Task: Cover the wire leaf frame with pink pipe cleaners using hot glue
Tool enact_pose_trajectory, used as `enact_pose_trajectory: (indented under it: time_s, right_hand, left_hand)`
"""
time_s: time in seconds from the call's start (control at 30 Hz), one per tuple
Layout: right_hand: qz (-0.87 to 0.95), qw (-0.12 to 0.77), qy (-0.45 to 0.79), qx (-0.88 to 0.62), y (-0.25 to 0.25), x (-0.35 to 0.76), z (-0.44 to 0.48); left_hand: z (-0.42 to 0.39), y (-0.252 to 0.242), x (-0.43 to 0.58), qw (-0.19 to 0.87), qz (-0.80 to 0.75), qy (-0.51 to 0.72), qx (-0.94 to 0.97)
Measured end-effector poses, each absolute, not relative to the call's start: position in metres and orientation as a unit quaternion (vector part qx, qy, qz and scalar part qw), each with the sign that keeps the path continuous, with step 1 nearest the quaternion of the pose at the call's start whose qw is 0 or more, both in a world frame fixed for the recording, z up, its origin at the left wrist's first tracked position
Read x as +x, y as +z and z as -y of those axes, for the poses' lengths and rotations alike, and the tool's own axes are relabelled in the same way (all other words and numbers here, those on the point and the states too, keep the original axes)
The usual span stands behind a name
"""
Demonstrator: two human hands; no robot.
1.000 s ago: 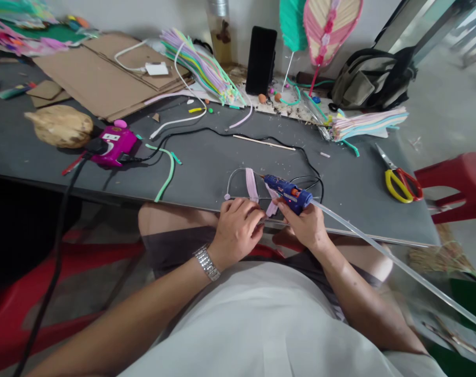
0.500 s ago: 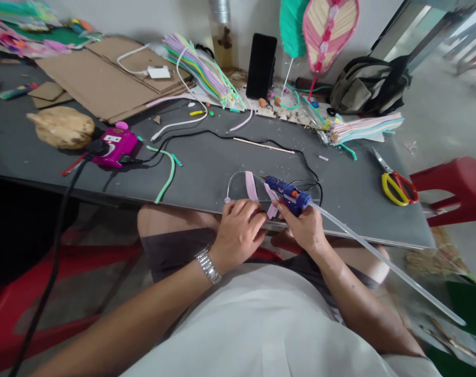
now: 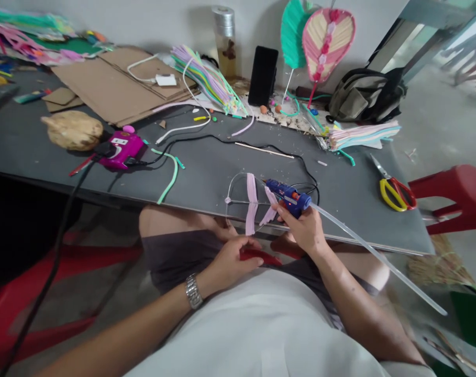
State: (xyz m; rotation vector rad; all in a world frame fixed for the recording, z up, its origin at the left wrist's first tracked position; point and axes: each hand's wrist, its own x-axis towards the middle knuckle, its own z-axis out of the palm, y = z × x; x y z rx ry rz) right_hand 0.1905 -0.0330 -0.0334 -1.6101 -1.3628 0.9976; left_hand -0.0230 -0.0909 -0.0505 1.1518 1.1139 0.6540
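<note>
My right hand is wrapped round the handle of a blue glue gun, from whose back a long clear glue stick sticks out. Its nozzle points left, just above a thin wire hoop at the table's front edge. Two bands of light pink pipe cleaner lie across the hoop: a left band and a right band, the latter close to my right fingers. Over my lap, below the hoop and apart from it, my left hand is open, thumb away from the fingers, with nothing visible in it.
Scissors lie at the right. A purple power socket and a green pipe cleaner are at the left, with a black cable crossing the table. Behind stand a phone, pipe cleaner bundles and cardboard.
My left hand has let go of the wire hoop and drawn back down towards my lap, uncovering the pink bands. The glue gun stays in my right hand in nearly the same place.
</note>
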Motion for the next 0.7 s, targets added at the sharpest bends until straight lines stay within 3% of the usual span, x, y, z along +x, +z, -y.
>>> enact_pose_trajectory:
  time_s: [0.1,0.3,0.7]
  right_hand:
    - [0.532,0.395,0.405,-0.63,-0.032,0.191,0.033]
    - [0.529,0.406,0.411,-0.621,-0.035,0.19,0.033]
    - [0.535,0.436,0.425,-0.586,-0.031,0.189,0.04]
  left_hand:
    - [0.088,-0.056,-0.027,0.716,-0.439,0.36,0.406]
    - [0.075,-0.05,-0.011,0.721,-0.443,0.47,0.25]
    - [0.076,-0.033,-0.004,0.69,-0.442,0.445,0.361]
